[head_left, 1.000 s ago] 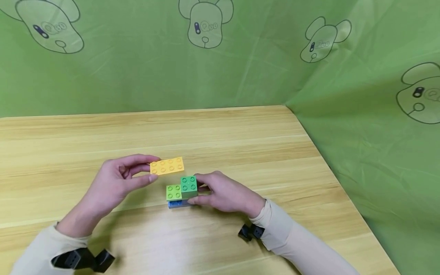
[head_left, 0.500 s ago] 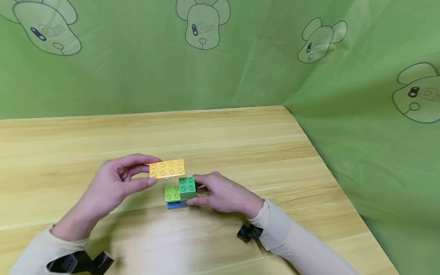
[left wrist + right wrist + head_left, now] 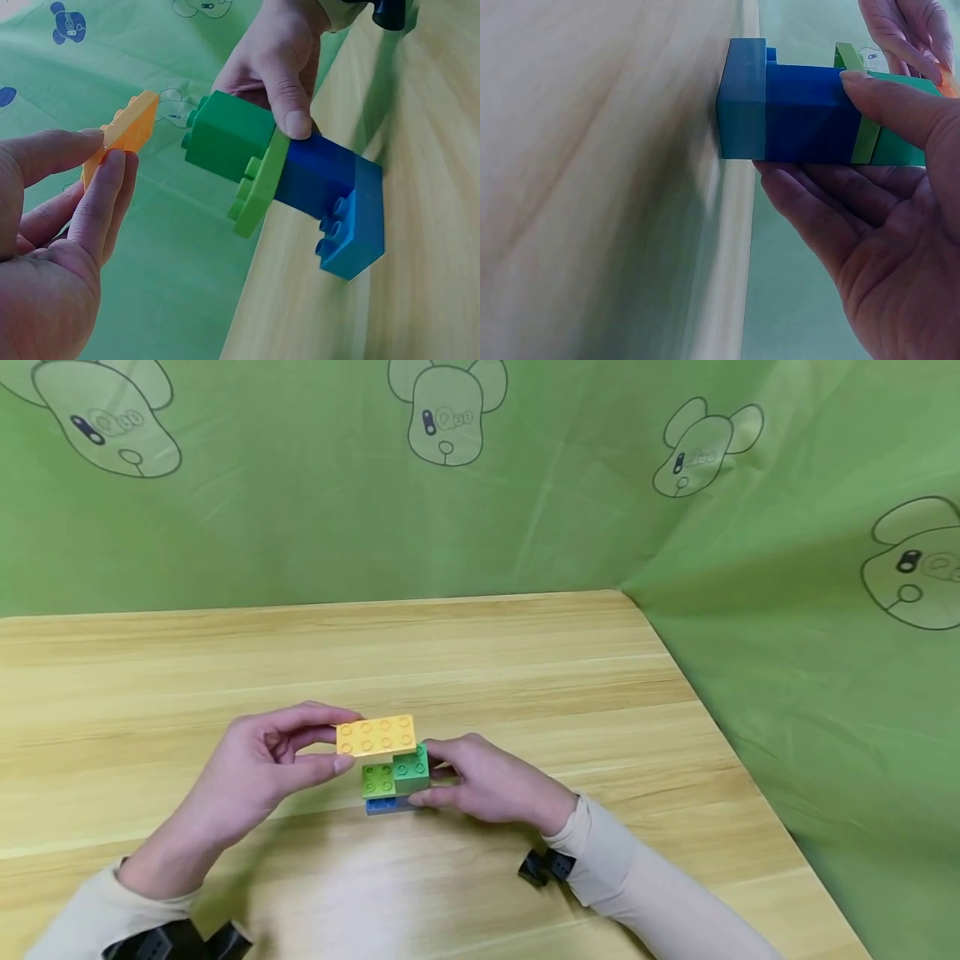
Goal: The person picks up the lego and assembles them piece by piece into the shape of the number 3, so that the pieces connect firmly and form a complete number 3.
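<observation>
My left hand (image 3: 262, 768) pinches a flat yellow-orange toy brick (image 3: 377, 737) by its left end, studs up. In the head view this brick overlaps the back of a brick stack; the left wrist view shows a gap between them. My right hand (image 3: 487, 781) grips the stack from the right, thumb across the dark blue brick (image 3: 319, 176). From the bottom, the stack has a lighter blue brick (image 3: 360, 232), the dark blue brick, a thin lime-green plate (image 3: 262, 184) and a green block (image 3: 229, 135) on top. Studs show on the uncovered lime and lighter blue parts.
Around the hands spreads a wood-grain table (image 3: 525, 668). Behind it and along its right side hangs a green cloth (image 3: 300, 527) printed with mouse-like heads. Black devices are strapped at the left wrist (image 3: 176, 939) and right wrist (image 3: 547, 866).
The left hand has brought the yellow-orange brick right and nearer the person, so it now overlaps part of the green block in the head view. The right hand and stack stay nearly still.
</observation>
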{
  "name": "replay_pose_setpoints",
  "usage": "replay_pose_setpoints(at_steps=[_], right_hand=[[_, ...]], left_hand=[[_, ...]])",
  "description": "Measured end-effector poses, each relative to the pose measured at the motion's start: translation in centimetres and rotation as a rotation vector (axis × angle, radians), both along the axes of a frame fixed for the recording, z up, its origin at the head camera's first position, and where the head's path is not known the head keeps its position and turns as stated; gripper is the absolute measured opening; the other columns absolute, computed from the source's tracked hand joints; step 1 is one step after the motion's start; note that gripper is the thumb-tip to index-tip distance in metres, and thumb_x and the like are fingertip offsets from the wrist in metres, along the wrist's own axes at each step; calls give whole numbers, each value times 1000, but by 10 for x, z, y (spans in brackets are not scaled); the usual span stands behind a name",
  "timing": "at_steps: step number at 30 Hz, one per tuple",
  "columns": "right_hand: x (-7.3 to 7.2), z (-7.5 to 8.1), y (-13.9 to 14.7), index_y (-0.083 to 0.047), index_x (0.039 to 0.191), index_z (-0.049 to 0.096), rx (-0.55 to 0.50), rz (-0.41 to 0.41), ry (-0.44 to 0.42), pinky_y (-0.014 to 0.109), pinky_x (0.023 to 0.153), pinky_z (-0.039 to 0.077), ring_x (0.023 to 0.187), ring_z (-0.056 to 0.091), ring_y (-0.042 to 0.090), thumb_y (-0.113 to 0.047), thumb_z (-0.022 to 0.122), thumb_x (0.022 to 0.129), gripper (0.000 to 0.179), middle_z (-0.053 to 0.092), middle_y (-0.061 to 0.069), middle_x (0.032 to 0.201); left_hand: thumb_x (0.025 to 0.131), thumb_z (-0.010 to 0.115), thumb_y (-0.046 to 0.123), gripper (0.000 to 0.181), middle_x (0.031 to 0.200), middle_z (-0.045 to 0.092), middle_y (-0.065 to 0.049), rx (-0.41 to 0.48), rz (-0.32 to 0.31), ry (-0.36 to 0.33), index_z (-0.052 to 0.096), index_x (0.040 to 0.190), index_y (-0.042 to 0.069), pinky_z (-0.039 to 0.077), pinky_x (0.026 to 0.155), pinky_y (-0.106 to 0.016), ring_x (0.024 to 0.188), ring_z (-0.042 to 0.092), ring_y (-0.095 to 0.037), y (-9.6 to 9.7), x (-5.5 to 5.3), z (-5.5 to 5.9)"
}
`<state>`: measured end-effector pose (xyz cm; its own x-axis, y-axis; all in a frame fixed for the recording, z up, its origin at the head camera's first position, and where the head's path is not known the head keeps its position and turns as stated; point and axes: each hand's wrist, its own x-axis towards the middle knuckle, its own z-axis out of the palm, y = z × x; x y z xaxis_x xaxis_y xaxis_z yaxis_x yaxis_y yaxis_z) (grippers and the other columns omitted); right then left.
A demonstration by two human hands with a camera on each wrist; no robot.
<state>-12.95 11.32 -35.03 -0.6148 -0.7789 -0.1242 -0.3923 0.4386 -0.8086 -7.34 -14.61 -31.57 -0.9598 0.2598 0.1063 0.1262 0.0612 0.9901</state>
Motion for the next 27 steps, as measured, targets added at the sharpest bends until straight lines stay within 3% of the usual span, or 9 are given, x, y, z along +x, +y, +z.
replay_pose_setpoints(at_steps=[17, 27], right_hand=[[-1, 0, -2, -11, 134, 57, 15, -4, 5, 25, 95, 48, 110, 60, 8, -20, 71, 92, 45, 66, -3, 118], [-1, 1, -3, -10, 134, 57, 20, -7, 8, 24, 95, 48, 111, 60, 8, -20, 71, 92, 46, 65, -2, 120]], left_hand=[[83, 75, -1, 35, 109, 68, -16, -24, -44, 10, 67, 117, -2, 58, 70, -28, 93, 68, -25, 5, 1, -8], [83, 76, 1, 37, 109, 67, -16, -29, -39, -24, 66, 118, -2, 58, 71, -28, 94, 67, -26, 4, 0, -9]])
